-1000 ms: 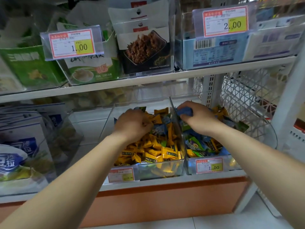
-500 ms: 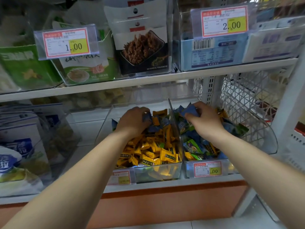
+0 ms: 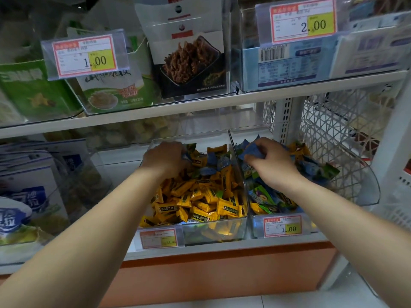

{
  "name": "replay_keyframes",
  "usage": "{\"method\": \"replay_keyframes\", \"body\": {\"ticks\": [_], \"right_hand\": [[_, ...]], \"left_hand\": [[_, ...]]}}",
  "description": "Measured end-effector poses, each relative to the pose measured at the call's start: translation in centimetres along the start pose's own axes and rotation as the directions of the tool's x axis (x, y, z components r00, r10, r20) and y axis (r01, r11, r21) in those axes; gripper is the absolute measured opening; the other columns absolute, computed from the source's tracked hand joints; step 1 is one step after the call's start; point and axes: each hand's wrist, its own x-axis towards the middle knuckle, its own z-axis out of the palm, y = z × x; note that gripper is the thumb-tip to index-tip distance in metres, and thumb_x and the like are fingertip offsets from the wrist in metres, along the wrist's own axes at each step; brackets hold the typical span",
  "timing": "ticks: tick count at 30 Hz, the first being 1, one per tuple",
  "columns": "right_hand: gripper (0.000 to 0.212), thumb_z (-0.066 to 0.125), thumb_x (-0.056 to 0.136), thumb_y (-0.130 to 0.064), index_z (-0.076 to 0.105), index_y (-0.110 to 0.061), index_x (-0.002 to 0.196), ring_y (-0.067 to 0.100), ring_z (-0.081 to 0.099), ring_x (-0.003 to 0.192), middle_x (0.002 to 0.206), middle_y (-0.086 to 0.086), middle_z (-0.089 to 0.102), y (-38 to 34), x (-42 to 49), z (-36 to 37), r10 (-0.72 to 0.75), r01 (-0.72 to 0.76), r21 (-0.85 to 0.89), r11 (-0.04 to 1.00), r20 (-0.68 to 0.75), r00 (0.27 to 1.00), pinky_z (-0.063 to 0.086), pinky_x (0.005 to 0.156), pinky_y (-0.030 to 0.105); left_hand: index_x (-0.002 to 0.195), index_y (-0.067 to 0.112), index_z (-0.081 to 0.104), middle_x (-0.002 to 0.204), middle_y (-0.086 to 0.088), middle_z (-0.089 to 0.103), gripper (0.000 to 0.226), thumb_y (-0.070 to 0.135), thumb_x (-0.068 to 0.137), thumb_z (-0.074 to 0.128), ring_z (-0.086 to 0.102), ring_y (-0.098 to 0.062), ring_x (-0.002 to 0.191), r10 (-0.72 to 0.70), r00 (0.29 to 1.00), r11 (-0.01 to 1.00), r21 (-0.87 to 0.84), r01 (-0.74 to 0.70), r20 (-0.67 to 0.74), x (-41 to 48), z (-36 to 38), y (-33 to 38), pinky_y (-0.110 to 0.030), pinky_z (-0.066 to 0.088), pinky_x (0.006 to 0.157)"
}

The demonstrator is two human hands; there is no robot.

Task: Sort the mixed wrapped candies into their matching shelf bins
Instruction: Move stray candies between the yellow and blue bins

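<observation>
Nearest me, the left bin carries a price tag on its front wall. Behind that lies a thick bed of yellow candies. The right bin stands against it on the right, with green and blue candies heaped at its near end. I judge the sort to be mid-course, since each bin holds strays of the other's colour.

Farther in, the right hand sits over the far left part of the right bin. Its fingers and thumb are curled round a blue candy, held just above the pile beside the dividing wall. I read this as the placing step. The next move calls for loosening the fingers so the candy drops on this side of the wall.

The left hand lies knuckles up at the far left of the left bin. A cluster of blue strays lies just to its right, one touching the fingertips. The fingers are hidden, so I cannot tell whether it pinches anything. It needs to take one blue wrapper without scooping up yellow ones.

Farthest, yellow strays lie beyond the right hand.
</observation>
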Motion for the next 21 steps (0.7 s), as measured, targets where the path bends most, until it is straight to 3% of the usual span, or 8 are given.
{"method": "replay_keyframes", "body": {"ticks": [2, 4, 6, 8, 13, 17, 21], "right_hand": [[0.009, 0.066, 0.091, -0.023, 0.061, -0.029, 0.096, 0.000, 0.059, 0.084, 0.092, -0.011, 0.065, 0.1, 0.0, -0.1, 0.006, -0.006, 0.025, 1.000, -0.003, 1.000, 0.040, 0.064, 0.018], [0.009, 0.066, 0.091, -0.022, 0.063, -0.026, 0.099, 0.003, 0.061, 0.086, 0.093, -0.010, 0.066, 0.2, 0.0, -0.3, 0.014, -0.013, 0.040, 0.999, -0.013, 1.000, 0.044, 0.068, 0.020], [0.008, 0.065, 0.091, -0.021, 0.064, -0.024, 0.098, 0.006, 0.061, 0.086, 0.092, -0.008, 0.067, 0.2, 0.0, -0.6, 0.021, -0.019, 0.044, 0.999, -0.033, 0.999, 0.046, 0.069, 0.022], [0.007, 0.065, 0.091, -0.021, 0.064, -0.023, 0.098, 0.008, 0.061, 0.086, 0.091, -0.006, 0.067, 0.3, 0.1, -0.8, 0.030, -0.028, 0.055, 0.998, -0.033, 0.999, 0.044, 0.067, 0.022], [0.005, 0.065, 0.091, -0.022, 0.062, -0.025, 0.094, 0.004, 0.059, 0.082, 0.090, -0.007, 0.065, 0.4, -0.1, -1.1, 0.032, -0.032, 0.011, 0.999, -0.010, 0.999, 0.040, 0.062, 0.021], [0.007, 0.065, 0.092, -0.021, 0.060, -0.026, 0.093, 0.003, 0.059, 0.085, 0.092, -0.007, 0.065, 0.4, -0.3, -1.2, 0.031, -0.031, 0.021, 0.999, -0.001, 1.000, 0.040, 0.063, 0.019], [0.010, 0.064, 0.092, -0.021, 0.058, -0.029, 0.091, -0.003, 0.055, 0.081, 0.090, -0.011, 0.063, 0.4, -0.3, -1.3, 0.022, -0.022, 0.005, 1.000, -0.002, 1.000, 0.038, 0.061, 0.014]], "left_hand": [[0.116, 0.031, 0.059, 0.108, 0.000, 0.063, 0.029, 0.046, 0.092, 0.060, 0.060, -0.022, 0.091, 0.031, 0.994, 0.999, -0.029, -0.034, -0.106, 0.8, -0.2, 1.5, -0.033, 0.045, 0.071], [0.123, 0.032, 0.056, 0.112, -0.002, 0.067, 0.032, 0.039, 0.093, 0.062, 0.064, -0.023, 0.095, 0.147, 0.981, 0.975, -0.148, -0.165, -0.127, 1.2, 0.6, 3.0, -0.034, 0.051, 0.077], [0.126, 0.031, 0.054, 0.119, -0.001, 0.065, 0.036, 0.036, 0.092, 0.065, 0.063, -0.023, 0.105, 0.249, 0.968, 0.943, -0.235, -0.235, 0.031, 1.5, 1.9, 3.7, -0.036, 0.051, 0.087], [0.130, 0.028, 0.051, 0.128, -0.001, 0.060, 0.042, 0.039, 0.092, 0.065, 0.059, -0.022, 0.114, 0.254, 0.948, 0.955, -0.203, -0.214, 0.192, 1.6, 3.2, 3.3, -0.033, 0.047, 0.088], [0.142, 0.029, 0.043, 0.137, -0.002, 0.054, 0.060, 0.043, 0.089, 0.068, 0.053, -0.024, 0.124, 0.224, 0.933, 0.972, -0.135, -0.192, 0.283, 1.5, 3.8, 1.4, -0.033, 0.044, 0.091], [0.113, 0.026, 0.060, 0.115, 0.003, 0.061, 0.027, 0.035, 0.089, 0.069, 0.058, -0.020, 0.109, 0.209, 0.969, 0.908, -0.393, -0.143, 0.130, 1.5, 3.3, 1.3, -0.035, 0.048, 0.085], [0.118, 0.019, 0.054, 0.114, -0.001, 0.059, 0.034, 0.038, 0.093, 0.064, 0.057, -0.019, 0.102, 0.087, 0.994, 0.810, -0.576, -0.112, -0.071, 2.8, 3.3, 4.5, -0.030, 0.044, 0.078]]}}
